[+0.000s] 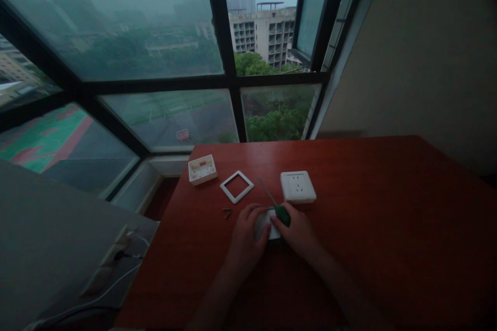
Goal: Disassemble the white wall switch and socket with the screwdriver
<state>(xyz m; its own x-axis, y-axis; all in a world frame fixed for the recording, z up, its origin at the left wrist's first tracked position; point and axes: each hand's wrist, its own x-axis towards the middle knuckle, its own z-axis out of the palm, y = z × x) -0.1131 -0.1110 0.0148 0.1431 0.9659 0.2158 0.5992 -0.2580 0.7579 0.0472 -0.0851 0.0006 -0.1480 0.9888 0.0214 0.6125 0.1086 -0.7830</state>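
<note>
My left hand [246,235] is curled around the left side of a small white plastic part [266,225] that lies on the red-brown table [368,207]. My right hand [298,232] grips a green-handled screwdriver [277,207], its thin shaft pointing up and to the left, and also touches the white part. Most of that part is hidden between the two hands. A white wall socket [297,186] lies just beyond my right hand. A white square frame [236,186] lies beyond my left hand, with two small dark screws [227,212] beside it.
A white mounting box [202,169] sits near the table's far left corner. Large windows rise behind the table, a plain wall to the right. At the lower left a grey surface holds a power strip [111,264] with white cables.
</note>
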